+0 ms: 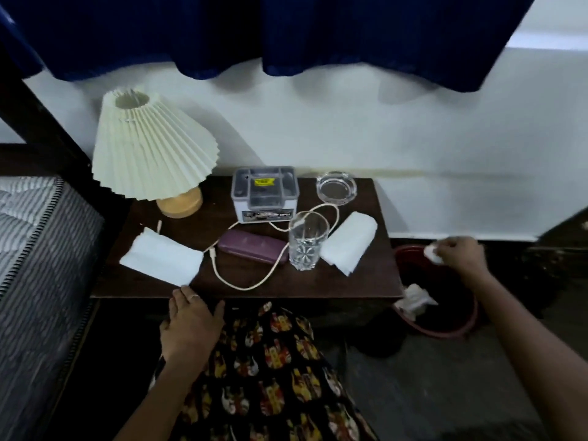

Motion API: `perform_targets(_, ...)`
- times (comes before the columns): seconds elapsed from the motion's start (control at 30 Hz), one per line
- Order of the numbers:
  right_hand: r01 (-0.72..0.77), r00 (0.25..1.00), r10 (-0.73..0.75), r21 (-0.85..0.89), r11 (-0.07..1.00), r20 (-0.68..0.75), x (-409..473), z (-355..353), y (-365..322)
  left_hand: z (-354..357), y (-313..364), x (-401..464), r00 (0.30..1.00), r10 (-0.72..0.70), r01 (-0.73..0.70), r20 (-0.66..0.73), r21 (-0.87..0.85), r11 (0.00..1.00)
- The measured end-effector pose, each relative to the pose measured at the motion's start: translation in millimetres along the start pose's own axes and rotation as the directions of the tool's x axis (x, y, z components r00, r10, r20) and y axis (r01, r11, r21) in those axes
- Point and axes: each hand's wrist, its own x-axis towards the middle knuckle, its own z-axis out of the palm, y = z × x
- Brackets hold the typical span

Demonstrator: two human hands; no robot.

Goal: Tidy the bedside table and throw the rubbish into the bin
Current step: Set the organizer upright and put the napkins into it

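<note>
Nearest, the left hand (191, 319) rests flat-fingered on the desk (318, 281) edge, seemingly for balance, while the right hand (461, 253) pinches a crumpled tissue (432, 253) over the red bin (445, 326), ready to drop it.

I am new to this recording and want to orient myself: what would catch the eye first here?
The right hand holds a small white wad above the red bin, right of the table. A pleated cream lamp stands at the dark table's back left. A clear glass stands mid-table among white tissues and a cable.
</note>
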Motion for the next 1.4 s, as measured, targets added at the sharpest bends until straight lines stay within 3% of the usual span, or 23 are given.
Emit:
perform_targets(0.2, -0.118, 0.989, 0.112, 0.063, 0.991, 0.097, -5, 12, 37, -3, 6, -6, 0.996, 0.077, -0.080, 0.040, 0.083, 0.993)
perform_targets(0.3, 0.061, 0.998, -0.061, 0.079, 0.995, 0.000, -8, 2, 2, -4, 6, -6, 0.994, 0.088, -0.096, 0.068, 0.116, 0.989)
perform_targets(0.4, 0.355, 0.932, -0.342, 0.104, 0.929, -0.123, -26, -9, -69, -4, 7, -6, 0.993, 0.095, -0.103, 0.065, 0.131, 0.986)
perform_targets(0.47, 0.516, 0.856, -0.492, 0.191, 0.835, -0.160, -42, -5, -121, -4, 8, -6, 0.993, 0.099, -0.107, 0.068, 0.133, 0.985)
perform_targets(0.53, 0.651, 0.759, -0.642, 0.161, 0.742, -0.110, -56, 9, -170, -3, 10, -7, 0.993, 0.103, -0.110, 0.061, 0.133, 0.985)
perform_targets(0.63, 0.797, 0.594, -0.777, -0.028, 0.603, 0.210, -67, 44, -234, -4, 10, -4, 0.992, 0.117, -0.121, 0.041, 0.130, 0.984)
perform_targets(0.77, 0.869, 0.478, -0.715, -0.394, 0.300, 0.511, -72, 92, -281, -3, 5, 0, 0.992, 0.117, -0.122, 0.051, 0.117, 0.986)
perform_targets(0.87, 0.823, 0.448, -0.678, -0.564, 0.059, 0.583, -69, 117, -294, -3, 4, 2, 0.990, 0.135, -0.140, 0.045, 0.139, 0.980)
perform_targets(0.97, 0.793, 0.416, -0.664, -0.606, -0.070, 0.622, -67, 129, -300, -3, 2, 5, 0.987, 0.154, -0.158, 0.042, 0.142, 0.977)
perform_targets(1.1, 0.824, 0.381, -0.651, -0.561, -0.082, 0.656, -60, 134, -304, -1, 1, 7, 0.986, 0.165, -0.169, 0.035, 0.177, 0.970)
perform_targets(1.4, 0.817, 0.429, -0.652, -0.576, -0.015, 0.625, -42, 151, -328, -3, 5, 9, 0.985, 0.160, -0.168, 0.055, 0.190, 0.967)
